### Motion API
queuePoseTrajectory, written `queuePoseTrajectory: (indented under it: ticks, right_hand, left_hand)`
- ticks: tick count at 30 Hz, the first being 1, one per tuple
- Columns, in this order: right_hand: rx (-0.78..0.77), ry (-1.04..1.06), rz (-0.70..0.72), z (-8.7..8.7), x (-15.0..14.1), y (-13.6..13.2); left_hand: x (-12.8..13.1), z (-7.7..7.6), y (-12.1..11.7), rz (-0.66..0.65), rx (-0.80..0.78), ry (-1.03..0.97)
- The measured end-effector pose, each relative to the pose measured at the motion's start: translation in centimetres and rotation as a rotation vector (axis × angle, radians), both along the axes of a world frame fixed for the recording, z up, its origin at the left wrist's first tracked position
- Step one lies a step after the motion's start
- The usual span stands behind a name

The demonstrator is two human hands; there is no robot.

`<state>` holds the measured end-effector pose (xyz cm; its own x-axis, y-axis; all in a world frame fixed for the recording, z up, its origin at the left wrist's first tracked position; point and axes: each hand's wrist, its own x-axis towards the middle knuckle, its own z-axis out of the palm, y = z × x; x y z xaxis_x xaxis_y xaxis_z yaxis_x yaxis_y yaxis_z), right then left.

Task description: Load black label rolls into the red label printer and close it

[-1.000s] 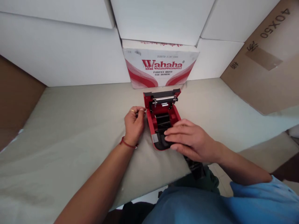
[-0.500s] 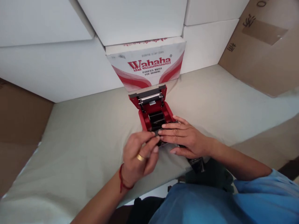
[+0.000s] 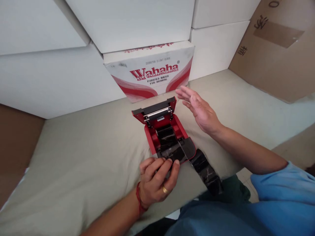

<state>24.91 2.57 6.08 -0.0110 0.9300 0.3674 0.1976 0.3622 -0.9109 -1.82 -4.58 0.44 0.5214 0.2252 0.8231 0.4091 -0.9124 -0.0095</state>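
A small red and black label printer (image 3: pixel 148 137) sits on the cloth with its lid (image 3: pixel 154 109) raised. Inside lies a roll of glossy black film (image 3: pixel 166 136), and its strip (image 3: pixel 205 170) runs over the front panel and trails off at the lower right. At the printer's front edge, my left hand (image 3: pixel 158 178) has its fingers curled and pressed together on the strip; its fingertips are partly hidden. My right hand (image 3: pixel 200 111) is raised to the right of the lid, fingers stretched out, holding nothing and apart from the printer.
Behind the printer stands a white and red Wahaha water carton (image 3: pixel 155 73), against stacked white boxes (image 3: pixel 147 26). A brown cardboard box (image 3: pixel 275 62) is at the right, another brown surface (image 3: pixel 19 137) at the left. Pale cloth (image 3: pixel 93 147) covers the table.
My right hand has lifted off the printer's front and moved up beside the lid, uncovering the film and front panel. My left hand has shifted right and down along the front edge.
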Motion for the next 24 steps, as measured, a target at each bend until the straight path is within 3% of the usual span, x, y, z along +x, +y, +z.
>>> queuePoseTrajectory:
  ticks: [3,7,14,19,24]
  right_hand:
    - [0.044,-0.017,0.068,0.4,-0.7,0.0]
    - [0.157,-0.086,-0.005,0.2,-0.6,-2.6]
    - [0.559,-0.508,0.114,-2.9,0.9,-5.5]
    - [0.631,-0.522,0.058,-4.5,0.5,-5.5]
    - [0.605,-0.510,0.020,-4.8,0.1,-5.8]
  left_hand:
    - [-0.2,-0.5,-0.2,0.004,0.008,0.014]
    - [-0.3,-0.7,-0.4,0.018,0.009,0.029]
    - [0.3,-1.2,-1.2,0.207,0.019,-0.099]
    - [-0.9,-1.0,-0.3,0.082,-0.173,-0.142]
    - [-2.5,0.1,1.9,0.084,-0.416,-0.172]
